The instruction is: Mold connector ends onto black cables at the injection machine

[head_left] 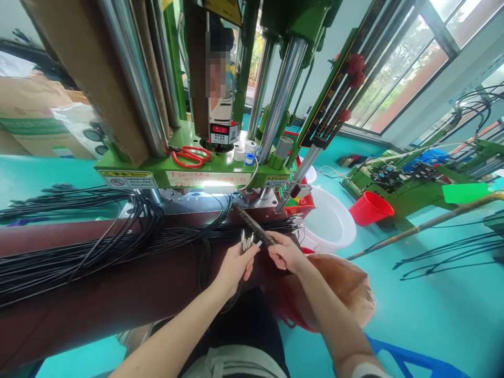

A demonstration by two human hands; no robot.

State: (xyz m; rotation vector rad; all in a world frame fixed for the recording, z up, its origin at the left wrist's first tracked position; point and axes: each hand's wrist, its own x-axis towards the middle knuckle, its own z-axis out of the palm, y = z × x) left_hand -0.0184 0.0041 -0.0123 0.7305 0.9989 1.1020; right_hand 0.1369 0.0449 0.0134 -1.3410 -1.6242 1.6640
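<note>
left hand [231, 268], closed around metal-tipped cables [247, 243]; right hand [286, 253], gripping a dark bar [254, 224] that slants toward the metal plate [189, 205]; both above the brown tabletop [118, 289], near its right end.

The cables [98, 258] are black, the connectors [247, 243] silvery, the table [118, 294] dark brown, the machine [153, 166] green, the floor [464, 299] turquoise.

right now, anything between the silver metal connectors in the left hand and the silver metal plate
Yes: thin black cables cross between them, and the right hand's long dark bar slants toward the plate.
</note>
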